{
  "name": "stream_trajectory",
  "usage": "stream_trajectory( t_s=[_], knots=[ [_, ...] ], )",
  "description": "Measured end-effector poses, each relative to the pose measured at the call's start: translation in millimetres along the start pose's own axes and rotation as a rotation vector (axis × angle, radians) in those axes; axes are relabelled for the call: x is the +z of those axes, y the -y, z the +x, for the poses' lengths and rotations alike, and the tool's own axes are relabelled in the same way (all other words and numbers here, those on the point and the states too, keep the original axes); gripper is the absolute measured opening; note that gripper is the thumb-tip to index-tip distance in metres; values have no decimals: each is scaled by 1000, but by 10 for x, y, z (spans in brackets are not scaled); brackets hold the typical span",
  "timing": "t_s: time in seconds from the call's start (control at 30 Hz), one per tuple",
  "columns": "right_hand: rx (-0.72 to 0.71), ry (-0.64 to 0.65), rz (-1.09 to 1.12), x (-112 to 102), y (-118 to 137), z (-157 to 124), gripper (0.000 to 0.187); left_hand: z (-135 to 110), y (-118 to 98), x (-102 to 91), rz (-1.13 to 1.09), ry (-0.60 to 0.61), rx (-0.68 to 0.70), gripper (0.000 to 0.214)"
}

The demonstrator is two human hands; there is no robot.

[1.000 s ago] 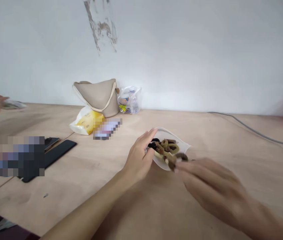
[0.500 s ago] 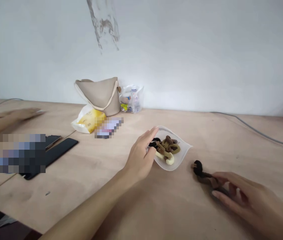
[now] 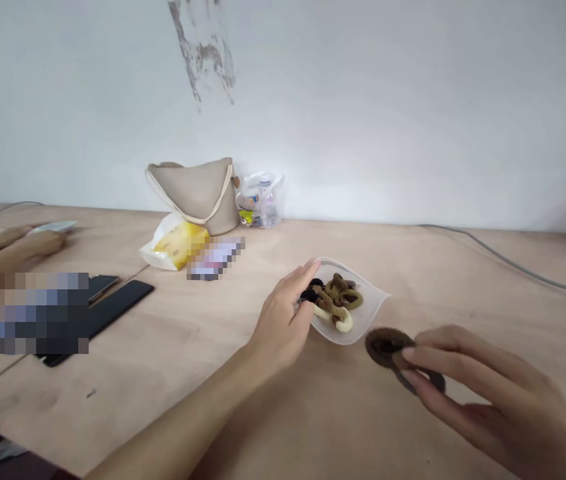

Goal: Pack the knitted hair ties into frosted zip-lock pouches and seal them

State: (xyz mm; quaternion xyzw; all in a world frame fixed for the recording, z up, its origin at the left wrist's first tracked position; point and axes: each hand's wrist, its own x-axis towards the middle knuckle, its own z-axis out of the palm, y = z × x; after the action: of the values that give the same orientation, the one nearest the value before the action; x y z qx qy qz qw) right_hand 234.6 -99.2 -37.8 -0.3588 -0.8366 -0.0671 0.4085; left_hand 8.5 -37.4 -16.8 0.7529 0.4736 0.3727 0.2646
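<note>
My left hand (image 3: 285,319) grips the left edge of a frosted plastic bag (image 3: 363,323), whose mouth gapes upward. Inside it lie several fabric hair ties (image 3: 337,293) in olive, brown, black and cream. To the right of the bag, my right hand (image 3: 483,387) pinches a dark brown hair tie (image 3: 387,340) between thumb and fingers. This hair tie is curled in loops and held just off the bag's near right side; part of it is hidden by the fingers.
A beige handbag (image 3: 195,190), a clear bag with a bottle (image 3: 263,200), a yellow tissue pack (image 3: 175,243) and a blurred phone (image 3: 215,259) sit left of centre. Another person's hands (image 3: 37,243) hold something pale at far left. A grey cable (image 3: 503,263) runs along the right.
My right hand has raised the brown hair tie and brought it closer to the bag. My left hand keeps its hold. At far left, the other person's hands have shifted.
</note>
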Motion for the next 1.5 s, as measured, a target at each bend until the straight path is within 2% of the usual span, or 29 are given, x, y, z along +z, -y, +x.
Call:
stream_trajectory(
  t_s=[0.07, 0.17, 0.23, 0.3, 0.33, 0.4, 0.43, 0.57, 0.7, 0.77, 0.8, 0.87, 0.93, 1.0, 1.1, 1.17, 1.3, 1.37, 1.43, 1.5],
  knots=[
    [6, -35, -88, 51, 28, 216, 24, 2, -2, -4, -8, -8, -5, 60],
    [131, -55, -154, 123, 45, 429, 15, 3, 0, -9, -21, -25, -21, 59],
    [167, -168, -156, 147, 43, 482, 7, 3, 2, -9, -29, -23, -20, 59],
    [67, -254, -161, 154, 22, 509, 16, 5, 3, -8, -42, -18, -14, 59],
    [-13, -242, -161, 154, 1, 522, 18, 7, 2, -8, -53, -18, -16, 58],
    [-120, -145, -149, 148, -66, 542, 13, 11, -1, -11, -74, -26, -35, 58],
    [-127, -101, -138, 143, -111, 536, 10, 13, -3, -14, -83, -30, -48, 58],
    [20, -49, -117, 121, -302, 267, 10, 20, -7, -31, -103, -28, -73, 58],
    [117, 317, -117, 118, -401, -241, 18, 18, -5, -29, -122, -27, -63, 59],
    [142, 370, -66, 89, -394, -397, 21, 14, -4, -21, -133, -27, -61, 60],
    [143, 326, -50, 63, -376, -421, 22, 12, -5, -17, -138, -24, -60, 60],
    [110, 147, -57, 4, -314, -351, 24, 8, -10, -7, -144, -10, -55, 60],
    [59, -39, -61, -34, -229, -145, 25, 4, -20, 2, -143, 9, -48, 60],
    [-18, -128, -51, -18, -149, 126, 18, -2, -35, 8, -147, 15, -43, 60],
    [-146, -77, -165, 82, -99, 448, 9, -12, -51, 1, -159, 12, -37, 59],
    [-156, -14, -250, 133, -137, 505, 4, -14, -48, -20, -164, 18, -36, 58],
    [-118, 99, -271, 67, -343, 301, 32, 7, -38, -87, -196, 60, -59, 59],
    [-104, 118, -257, -13, -443, 179, 26, 39, -71, -120, -233, 102, -65, 59],
    [-64, 71, -208, -79, -492, 110, 11, 90, -134, -148, -260, 180, -60, 58],
    [52, 3, -121, -115, -483, 89, 8, 156, -194, -168, -301, 238, -76, 53]
  ],
)
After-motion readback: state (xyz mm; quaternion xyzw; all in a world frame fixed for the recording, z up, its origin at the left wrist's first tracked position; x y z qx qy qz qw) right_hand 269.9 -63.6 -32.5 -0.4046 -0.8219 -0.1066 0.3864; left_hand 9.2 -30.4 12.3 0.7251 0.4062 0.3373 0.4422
